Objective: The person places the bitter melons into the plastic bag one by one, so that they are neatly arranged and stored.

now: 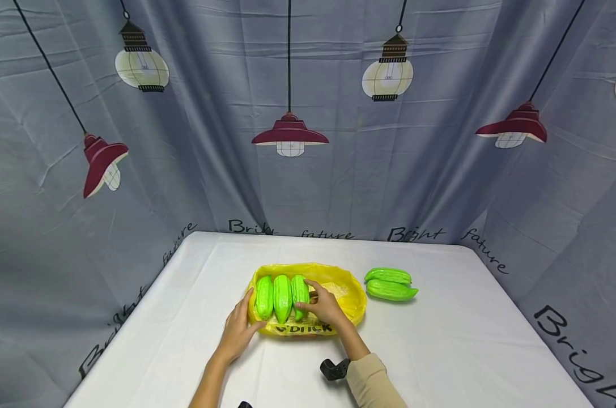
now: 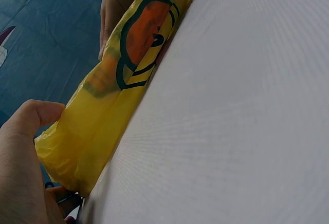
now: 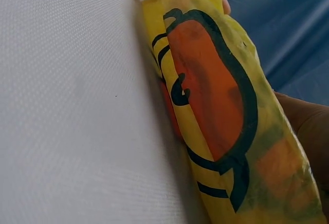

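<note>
A yellow plastic bag (image 1: 345, 277) lies spread open on the white table, with dark print and an orange picture on its near side. Inside its left half, three bright green bitter melons (image 1: 282, 297) lie side by side. My right hand (image 1: 324, 306) reaches in over the near rim and holds the rightmost bitter melon (image 1: 300, 290) between thumb and fingers. At the bag's left end, my left hand (image 1: 236, 333) grips the side; in the left wrist view the thumb (image 2: 43, 112) bends onto the yellow plastic. The bag wall hides most of the right hand in the right wrist view.
Two more green bitter melons (image 1: 391, 284) lie together to the right of the bag. A white cloth covers the table (image 1: 440, 345). Grey-blue curtains (image 1: 328, 187) printed with lamps hang behind and on both sides. A black device (image 1: 334, 369) sits by the right wrist.
</note>
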The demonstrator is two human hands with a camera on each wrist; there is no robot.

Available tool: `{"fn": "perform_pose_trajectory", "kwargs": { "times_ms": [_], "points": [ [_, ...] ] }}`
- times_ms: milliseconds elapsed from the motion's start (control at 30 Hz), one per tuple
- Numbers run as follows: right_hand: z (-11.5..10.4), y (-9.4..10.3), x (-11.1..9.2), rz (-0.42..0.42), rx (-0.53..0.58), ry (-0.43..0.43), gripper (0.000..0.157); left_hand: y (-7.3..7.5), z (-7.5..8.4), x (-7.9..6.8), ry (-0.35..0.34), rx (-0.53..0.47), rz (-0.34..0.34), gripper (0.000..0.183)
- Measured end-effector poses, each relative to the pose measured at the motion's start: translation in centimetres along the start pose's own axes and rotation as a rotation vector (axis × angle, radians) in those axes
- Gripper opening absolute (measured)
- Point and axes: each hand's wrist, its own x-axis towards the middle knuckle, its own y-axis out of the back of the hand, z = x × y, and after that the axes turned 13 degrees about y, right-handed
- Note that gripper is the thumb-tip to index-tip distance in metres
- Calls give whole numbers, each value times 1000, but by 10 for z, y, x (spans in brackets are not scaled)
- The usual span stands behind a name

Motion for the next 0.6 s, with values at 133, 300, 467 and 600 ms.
{"fn": "perform_pose_trajectory", "kwargs": {
  "times_ms": [133, 300, 467, 600],
  "points": [
    [1, -1, 1, 2, -4, 3, 75, 0, 0, 1, -3, 0, -3, 83],
    [1, -1, 2, 1, -3, -20, 81, 1, 0, 1, -2, -7, -7, 83],
    [0, 1, 1, -14, 9, -27, 87, 1, 0, 1, -8, -1, 0, 83],
    [0, 3, 0, -27, 19, -43, 91, 1, 0, 1, -1, -2, -4, 83]
  ]
}}
